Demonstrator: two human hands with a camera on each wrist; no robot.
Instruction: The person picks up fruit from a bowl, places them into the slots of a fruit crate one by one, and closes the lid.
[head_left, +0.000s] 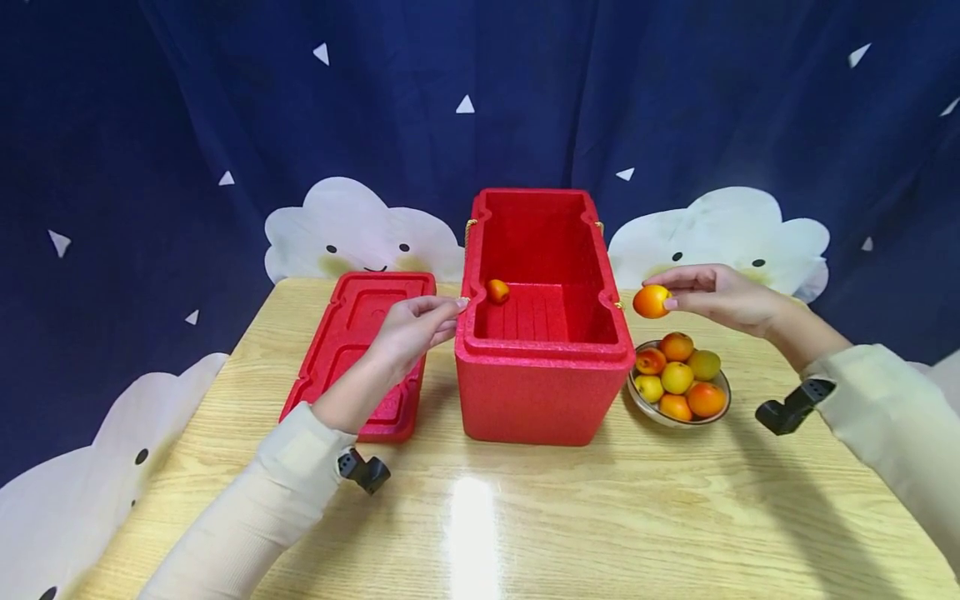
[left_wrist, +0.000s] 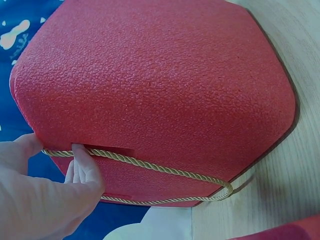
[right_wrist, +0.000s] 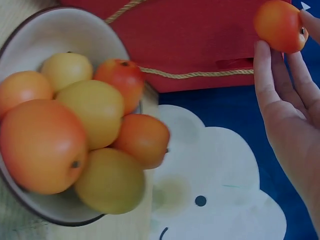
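Two hands reach in from the lower corners of the head view toward a red foam box at the centre of the frame. The left hand comes up from the lower left in a cream sleeve, wrist slightly bent, fingertips resting on the box's left rim; in the left wrist view its fingers are curled over the yellow rope handle that runs along the box's side, gripping it. The right hand stretches in from the right, palm turned toward the box, and pinches an orange fruit between thumb and fingertips; the fruit hangs in the air just right of the box's right wall and above the bowl. The right wrist view shows the same fruit at the upper right, held at the fingertips against the red wall.

One small fruit lies inside the open box, at its left side on the ribbed floor. The bowl, right of the box, holds several orange and yellow-green fruits. The red lid lies flat on the table left of the box, partly under the left forearm.

The table is pale glossy wood with a bright glare streak near the lower centre. Behind it hangs a dark blue curtain printed with white triangles and smiling clouds.
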